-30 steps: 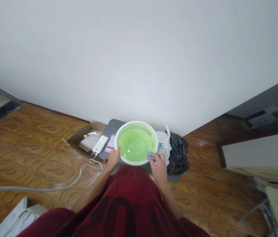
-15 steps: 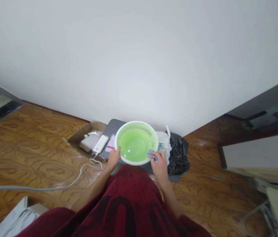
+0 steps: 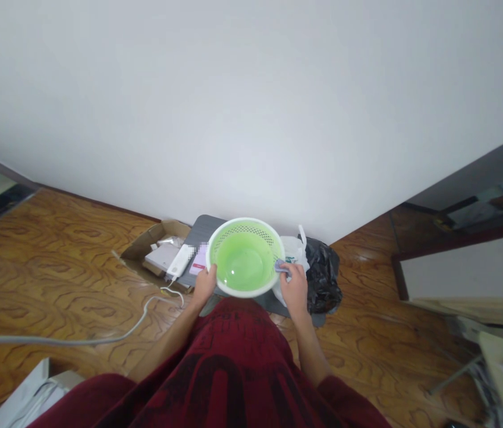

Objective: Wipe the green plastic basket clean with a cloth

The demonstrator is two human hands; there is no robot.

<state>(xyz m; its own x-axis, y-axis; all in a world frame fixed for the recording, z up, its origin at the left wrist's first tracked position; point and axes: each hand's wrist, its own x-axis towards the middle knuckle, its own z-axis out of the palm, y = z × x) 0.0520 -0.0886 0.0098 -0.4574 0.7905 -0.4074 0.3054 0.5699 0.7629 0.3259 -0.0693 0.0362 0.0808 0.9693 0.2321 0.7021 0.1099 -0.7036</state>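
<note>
A round basket (image 3: 245,258) with a white rim and a green, perforated inside is held over my lap. My left hand (image 3: 206,285) grips its near-left rim, thumb inside. My right hand (image 3: 295,289) is closed on a small bluish-grey cloth (image 3: 282,267) and presses it against the basket's right rim. My red patterned clothing fills the lower part of the view.
Behind the basket lies a grey board (image 3: 204,235) with a pink card. An open cardboard box (image 3: 156,246) with white items and a white cable (image 3: 100,333) are on the left. A white bag (image 3: 295,249) and a black bag (image 3: 323,276) sit right, on wooden flooring.
My right hand has moved with the cloth from the basket's near-right rim farther up along the right rim. The left hand and basket have barely moved.
</note>
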